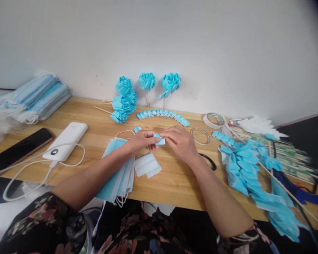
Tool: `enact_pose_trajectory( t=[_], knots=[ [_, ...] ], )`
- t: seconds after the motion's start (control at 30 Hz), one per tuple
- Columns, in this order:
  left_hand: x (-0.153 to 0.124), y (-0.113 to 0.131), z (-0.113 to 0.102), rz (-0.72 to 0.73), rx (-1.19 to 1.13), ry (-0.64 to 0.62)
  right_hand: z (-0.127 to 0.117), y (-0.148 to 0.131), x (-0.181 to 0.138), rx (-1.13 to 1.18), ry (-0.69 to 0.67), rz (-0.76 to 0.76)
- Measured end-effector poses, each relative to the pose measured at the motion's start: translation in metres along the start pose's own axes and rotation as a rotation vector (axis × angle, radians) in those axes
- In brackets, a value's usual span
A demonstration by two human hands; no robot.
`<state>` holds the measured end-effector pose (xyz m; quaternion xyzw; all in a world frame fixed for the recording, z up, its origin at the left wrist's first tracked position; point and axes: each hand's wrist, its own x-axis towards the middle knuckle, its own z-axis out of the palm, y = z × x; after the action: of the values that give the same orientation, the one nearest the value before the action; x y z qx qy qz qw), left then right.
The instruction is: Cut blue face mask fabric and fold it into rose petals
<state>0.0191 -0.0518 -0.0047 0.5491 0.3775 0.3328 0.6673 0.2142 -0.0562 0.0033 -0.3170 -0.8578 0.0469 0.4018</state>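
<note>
Between my two hands is a small folded piece of blue mask fabric (159, 140), white along its lower edge. My left hand (144, 140) pinches its left side between thumb and fingers. The fingertips of my right hand (180, 141) close on its right side. Below them, pale cut fabric pieces (147, 165) lie flat on the wooden table (172, 187). Several blue face masks (118, 169) are stacked under my left forearm. A small folded blue piece (138, 129) rests just beyond my left hand.
Blue fabric flowers (147, 82) on sticks stand or lie by the wall, behind a curved row of folded pieces (163, 113). Tape (214, 120) and blue fabric strips (241, 165) lie right. A phone (21, 150), a power bank (66, 141) and a mask pile (34, 97) occupy the left.
</note>
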Motion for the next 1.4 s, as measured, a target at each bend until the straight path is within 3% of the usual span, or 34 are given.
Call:
enact_pose_trajectory(
  t=[0.4, 0.77, 0.87, 1.07, 1.23, 1.4],
  knots=[
    [0.0003, -0.0034, -0.0023, 0.032, 0.000, -0.029, 0.0024, 0.0025, -0.0016, -0.063, 0.028, -0.037],
    [-0.0002, -0.0006, 0.0015, -0.009, 0.003, 0.052, 0.0028, 0.0002, -0.0010, -0.091, 0.031, -0.027],
    [-0.0001, -0.0006, 0.0010, 0.009, 0.031, 0.074, 0.0046, -0.0016, -0.0009, -0.001, 0.034, 0.071],
    [0.0016, 0.0000, -0.0002, 0.105, 0.085, 0.132, 0.0032, -0.0023, 0.0007, 0.412, 0.002, 0.597],
    [0.0027, -0.0010, -0.0005, 0.154, 0.153, 0.167, -0.0005, -0.0050, 0.0036, 0.551, -0.094, 0.675],
    [0.0017, 0.0003, 0.0007, 0.181, 0.203, 0.180, 0.0030, -0.0064, 0.0046, 0.577, -0.075, 0.732]
  ],
)
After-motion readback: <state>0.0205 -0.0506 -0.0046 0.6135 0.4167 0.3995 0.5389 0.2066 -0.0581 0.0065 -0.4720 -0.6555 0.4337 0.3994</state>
